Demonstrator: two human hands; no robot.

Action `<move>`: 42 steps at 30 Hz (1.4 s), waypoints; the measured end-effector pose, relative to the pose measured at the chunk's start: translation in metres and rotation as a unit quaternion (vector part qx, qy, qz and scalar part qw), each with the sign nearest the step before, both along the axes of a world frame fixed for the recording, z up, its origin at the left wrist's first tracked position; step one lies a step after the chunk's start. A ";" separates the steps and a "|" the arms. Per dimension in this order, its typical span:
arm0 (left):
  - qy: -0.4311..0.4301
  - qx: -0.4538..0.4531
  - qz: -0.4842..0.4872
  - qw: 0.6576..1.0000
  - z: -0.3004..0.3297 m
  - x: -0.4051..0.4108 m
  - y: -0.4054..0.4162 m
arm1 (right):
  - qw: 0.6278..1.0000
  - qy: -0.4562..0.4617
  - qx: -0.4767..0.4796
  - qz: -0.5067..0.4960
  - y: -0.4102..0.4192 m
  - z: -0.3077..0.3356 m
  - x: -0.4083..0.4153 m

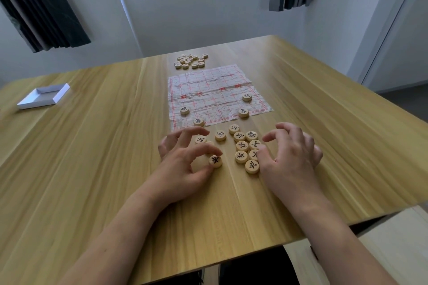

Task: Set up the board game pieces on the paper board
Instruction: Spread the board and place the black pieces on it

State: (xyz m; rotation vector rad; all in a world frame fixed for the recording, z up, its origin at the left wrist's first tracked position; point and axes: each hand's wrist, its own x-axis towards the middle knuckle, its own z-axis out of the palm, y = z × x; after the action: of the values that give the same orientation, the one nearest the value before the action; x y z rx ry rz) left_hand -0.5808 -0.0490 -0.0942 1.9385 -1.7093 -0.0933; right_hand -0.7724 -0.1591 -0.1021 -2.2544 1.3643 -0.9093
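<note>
Xiangqi discs (245, 149): small stiff wood, light, likely slick; clustered at surface's near edge below crinkled paper board (215, 95). Left hand (185, 164) fingers pinching one disc (215, 161) by rim; right hand (291, 155) loosely curled, touching cluster.

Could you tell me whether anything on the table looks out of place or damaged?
Yes. The paper board is badly crumpled, with creases across its red grid, and it lies slightly askew, so it does not sit flat. One piece straddles its near edge. The white box sits open far left.
</note>
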 end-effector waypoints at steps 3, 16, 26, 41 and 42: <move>-0.006 0.002 0.015 1.000 -0.001 0.000 0.000 | 1.000 0.005 -0.005 0.009 0.002 0.001 0.000; -0.014 0.014 0.019 1.000 -0.002 0.002 -0.002 | 0.999 0.022 -0.018 0.030 0.003 0.002 0.003; 0.047 -0.057 0.104 0.992 0.007 0.033 0.011 | 0.997 0.027 -0.008 0.069 -0.013 0.025 0.018; 0.038 -0.039 0.152 0.987 0.002 0.049 0.006 | 0.968 0.168 -0.009 0.186 -0.027 0.036 0.074; 0.037 -0.035 0.154 0.987 0.002 0.050 0.006 | 0.964 0.170 -0.012 0.203 -0.025 0.037 0.077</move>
State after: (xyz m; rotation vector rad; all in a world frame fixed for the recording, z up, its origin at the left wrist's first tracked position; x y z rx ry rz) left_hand -0.5310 -0.0428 -0.0918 2.0937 -1.3291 0.0103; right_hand -0.6956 -0.1838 -0.0655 -2.6580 0.9493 -0.4172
